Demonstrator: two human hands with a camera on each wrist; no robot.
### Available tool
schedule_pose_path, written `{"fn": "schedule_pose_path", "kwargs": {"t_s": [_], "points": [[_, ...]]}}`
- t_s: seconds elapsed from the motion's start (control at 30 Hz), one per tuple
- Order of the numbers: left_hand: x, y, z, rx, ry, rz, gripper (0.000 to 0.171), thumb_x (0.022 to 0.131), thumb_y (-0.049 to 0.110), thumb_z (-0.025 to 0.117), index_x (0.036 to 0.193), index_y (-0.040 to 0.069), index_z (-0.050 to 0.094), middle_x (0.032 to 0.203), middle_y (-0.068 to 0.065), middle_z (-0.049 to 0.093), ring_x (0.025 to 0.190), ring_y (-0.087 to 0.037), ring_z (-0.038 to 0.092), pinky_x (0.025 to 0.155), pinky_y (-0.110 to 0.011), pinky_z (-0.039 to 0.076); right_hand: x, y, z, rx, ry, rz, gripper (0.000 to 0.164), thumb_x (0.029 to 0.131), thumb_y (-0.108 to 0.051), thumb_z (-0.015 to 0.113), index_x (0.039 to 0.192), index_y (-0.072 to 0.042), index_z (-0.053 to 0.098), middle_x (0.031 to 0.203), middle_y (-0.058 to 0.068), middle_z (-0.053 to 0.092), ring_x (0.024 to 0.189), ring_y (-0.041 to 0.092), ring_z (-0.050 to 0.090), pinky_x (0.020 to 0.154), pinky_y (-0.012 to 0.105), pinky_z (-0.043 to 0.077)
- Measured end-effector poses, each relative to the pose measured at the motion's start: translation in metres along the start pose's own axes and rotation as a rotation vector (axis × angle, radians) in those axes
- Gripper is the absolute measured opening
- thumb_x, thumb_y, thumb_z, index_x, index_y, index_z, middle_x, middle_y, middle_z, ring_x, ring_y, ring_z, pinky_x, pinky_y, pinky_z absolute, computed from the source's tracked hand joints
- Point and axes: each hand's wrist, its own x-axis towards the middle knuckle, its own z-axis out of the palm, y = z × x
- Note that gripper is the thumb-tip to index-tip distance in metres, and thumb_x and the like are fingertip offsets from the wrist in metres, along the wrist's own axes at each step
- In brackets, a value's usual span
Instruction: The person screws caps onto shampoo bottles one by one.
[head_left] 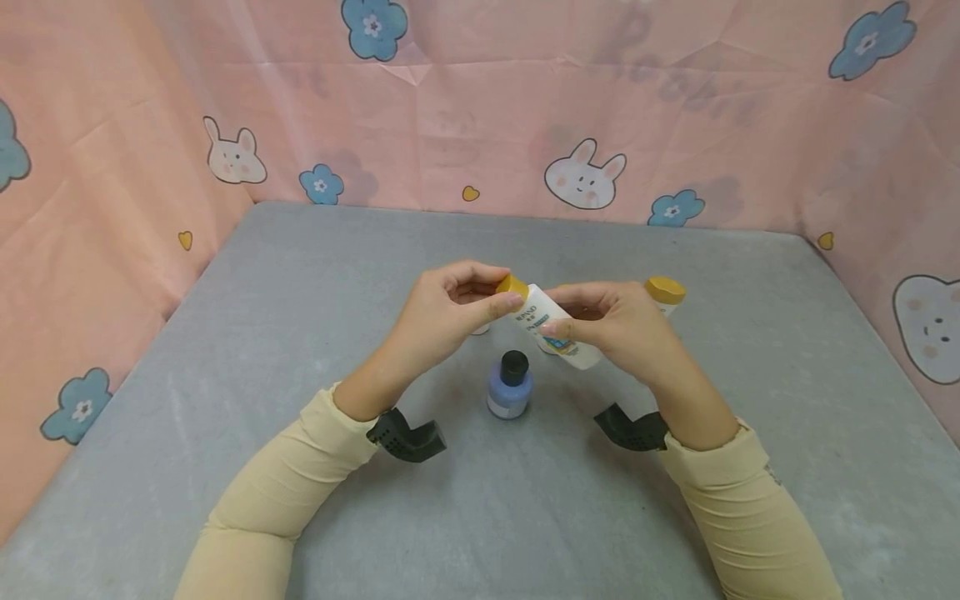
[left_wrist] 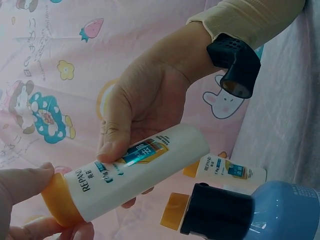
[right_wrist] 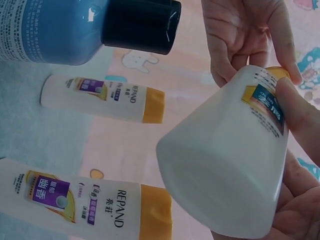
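Note:
Both hands hold a white bottle with a yellow cap, tilted in the air above the table. My left hand pinches the cap between thumb and fingers. My right hand grips the bottle's body, thumb over the teal label. In the left wrist view, the cap sits against the bottle's shoulder, and REPAND reads along the body. The right wrist view shows the bottle's base turned toward the camera. Just below the hands stands a blue bottle with a black cap, touched by neither hand.
Behind the right hand stands another white bottle, its yellow cap showing. More white bottles are partly hidden behind the hands. Two with purple labels appear in the right wrist view, one nearer, one farther. A pink patterned cloth backs the grey table.

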Motion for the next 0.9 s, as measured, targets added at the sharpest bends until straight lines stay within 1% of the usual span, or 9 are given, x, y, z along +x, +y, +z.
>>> {"fn": "schedule_pose_path", "kwargs": {"t_s": [0.1,0.3,0.5,0.7,0.9], "points": [[-0.0011,0.0003,0.0,-0.004,-0.009,0.017,0.033,0.089,0.022,0.076,0.119,0.011,0.07,0.115,-0.004,0.071,0.098,-0.015,0.07,0.077,-0.026,0.059,-0.0006,-0.0006,-0.0003,0.001,0.005,0.001,0.034,0.087,-0.019,0.078,0.119,-0.007,0.072,0.109,0.011,0.074,0.086,0.011,0.071,0.073,0.029,0.058],[-0.0028,0.0012,-0.0005,-0.018,-0.03,0.066,0.035,0.09,0.016,0.075,0.123,0.006,0.068,0.116,-0.008,0.07,0.1,-0.017,0.07,0.079,-0.026,0.059,-0.0015,-0.0022,-0.0006,0.007,0.001,-0.004,0.032,0.088,-0.016,0.076,0.118,-0.004,0.072,0.108,0.011,0.074,0.085,0.011,0.07,0.073,0.029,0.058],[-0.0027,0.0012,-0.001,-0.033,-0.049,0.104,0.035,0.089,0.011,0.074,0.123,0.004,0.067,0.118,-0.01,0.069,0.102,-0.017,0.07,0.081,-0.023,0.058,-0.0024,-0.0031,-0.0013,0.01,-0.002,-0.015,0.033,0.088,-0.014,0.076,0.117,-0.002,0.072,0.103,0.007,0.075,0.085,0.011,0.07,0.072,0.03,0.058],[-0.0026,0.0008,-0.0016,-0.034,-0.065,0.126,0.035,0.089,0.008,0.074,0.123,0.001,0.067,0.119,-0.012,0.069,0.102,-0.019,0.069,0.083,-0.023,0.058,-0.003,-0.0022,-0.0026,0.034,-0.012,-0.013,0.033,0.087,-0.013,0.077,0.117,0.0,0.071,0.1,0.002,0.076,0.084,0.011,0.07,0.071,0.03,0.058],[-0.0029,0.0007,-0.0018,-0.017,-0.076,0.158,0.036,0.089,0.006,0.073,0.123,-0.001,0.066,0.12,-0.013,0.068,0.103,-0.022,0.069,0.085,-0.024,0.058,-0.0039,-0.0024,-0.0037,0.046,-0.031,-0.022,0.034,0.087,-0.011,0.076,0.119,0.001,0.07,0.105,0.006,0.075,0.088,0.009,0.07,0.074,0.03,0.058]]}}
